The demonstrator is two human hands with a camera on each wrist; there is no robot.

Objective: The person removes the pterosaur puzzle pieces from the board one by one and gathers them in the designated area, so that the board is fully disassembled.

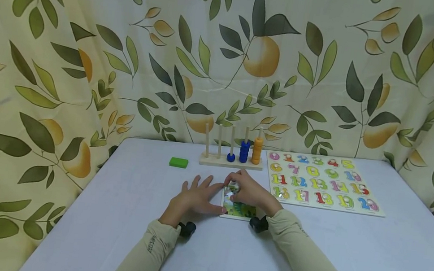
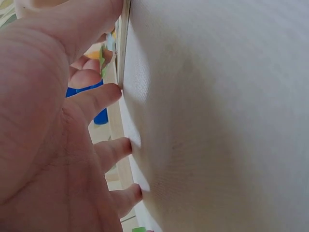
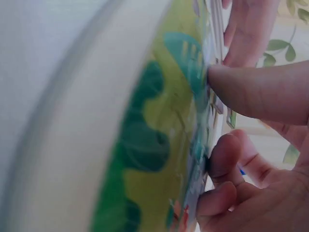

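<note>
A small picture puzzle board (image 1: 241,210) with a pale rim lies flat on the table. My left hand (image 1: 197,198) is spread at its left side; the thumb touches the lower left edge, and the index finger reaches the upper left corner. Over the board's upper part, my right hand (image 1: 251,191) has its fingers bent down and pinches a thin puzzle piece (image 3: 232,119), seen nearly edge-on and tilted. In the right wrist view the right thumb (image 3: 260,92) meets the green and yellow printed surface. The fingers hide much of the piece.
Behind the board stands a wooden peg rack (image 1: 213,162) with blue beads (image 1: 244,152) and orange beads (image 1: 257,151). A green block (image 1: 179,162) lies to the left. At the right is a large number board (image 1: 322,205). A leaf-patterned curtain (image 1: 225,64) hangs behind the table.
</note>
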